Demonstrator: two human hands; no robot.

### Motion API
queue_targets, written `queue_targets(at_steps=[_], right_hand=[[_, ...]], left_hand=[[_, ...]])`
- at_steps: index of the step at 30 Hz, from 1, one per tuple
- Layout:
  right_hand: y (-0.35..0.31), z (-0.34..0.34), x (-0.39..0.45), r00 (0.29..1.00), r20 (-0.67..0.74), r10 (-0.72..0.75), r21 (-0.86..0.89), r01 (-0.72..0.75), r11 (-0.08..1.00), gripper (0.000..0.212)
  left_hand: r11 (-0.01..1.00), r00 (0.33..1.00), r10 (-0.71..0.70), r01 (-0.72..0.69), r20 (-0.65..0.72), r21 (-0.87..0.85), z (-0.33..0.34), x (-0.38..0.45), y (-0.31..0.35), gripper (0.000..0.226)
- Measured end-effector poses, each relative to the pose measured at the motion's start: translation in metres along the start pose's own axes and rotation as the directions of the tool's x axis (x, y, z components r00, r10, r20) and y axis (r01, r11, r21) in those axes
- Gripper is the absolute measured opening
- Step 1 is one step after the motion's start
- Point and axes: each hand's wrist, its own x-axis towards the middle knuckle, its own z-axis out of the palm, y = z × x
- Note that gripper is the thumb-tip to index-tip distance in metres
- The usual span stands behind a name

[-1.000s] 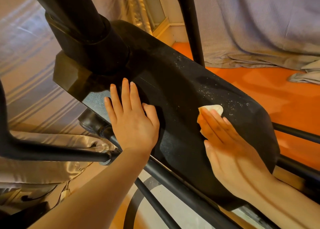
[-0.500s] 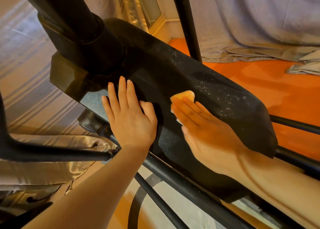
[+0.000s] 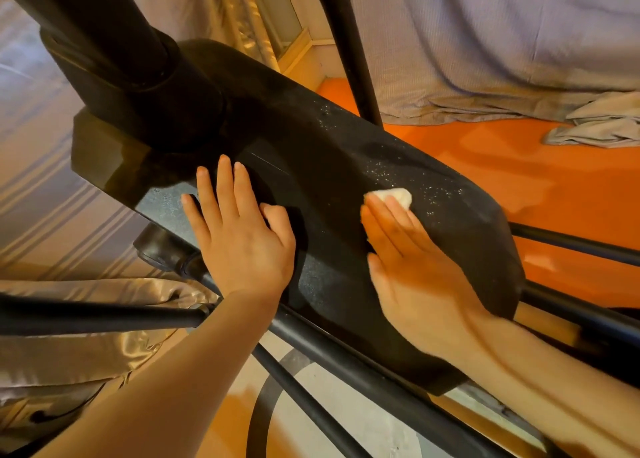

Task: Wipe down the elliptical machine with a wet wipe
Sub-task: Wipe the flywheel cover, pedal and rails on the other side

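You are leaning over the black, rounded plastic housing of the elliptical machine, which is running diagonally from the upper left of the frame down toward the lower right. Your left hand is lying flat on the housing just left of centre, fingers straight and slightly spread, gripping nothing, with the fingertips pointing up toward the thick black upright post that is rising out of the housing in the upper left. Your right hand is pressing flat on the housing right of centre, fingers straight and held together, and it is pinning a small white crumpled wet wipe against the surface; only the end of the wipe is showing past your fingertips, the rest lying hidden under the fingers. The two hands are resting near each other but apart. Pale specks are dotting the dark surface just above and to the right of the wipe. Black metal frame tubes are running below the housing across the lower part of the frame, under both forearms. A bright orange floor is showing at right, a grey draped fabric is hanging across the upper right, and a shiny beige striped cloth is filling the left side.
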Motion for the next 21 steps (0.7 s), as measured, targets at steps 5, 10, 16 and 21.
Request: queue_targets(at_steps=[5, 10, 16, 21], right_hand=[[-0.015, 0.008, 0.051, 0.993, -0.081, 0.086, 0.119, -0.076, 0.990, 0.056], [-0.002, 0.007, 0.018, 0.986, -0.013, 0.164, 0.104, -0.162, 0.981, 0.059], [0.033, 0.001, -0.045, 0.955, 0.069, 0.289, -0.092, -0.282, 0.955, 0.058], [0.021, 0.001, -0.031, 0.935, 0.105, 0.338, -0.071, -0.331, 0.941, 0.065]], left_hand=[[0.970, 0.972, 0.233, -0.231, 0.026, -0.071, -0.002, 0.002, -0.002, 0.054], [0.912, 0.919, 0.392, -0.385, 0.031, -0.142, -0.003, 0.002, -0.006, 0.047], [0.880, 0.888, 0.459, -0.451, 0.027, -0.150, -0.002, 0.001, -0.006, 0.044], [0.873, 0.881, 0.473, -0.464, 0.025, -0.152, -0.001, 0.001, -0.007, 0.043]])
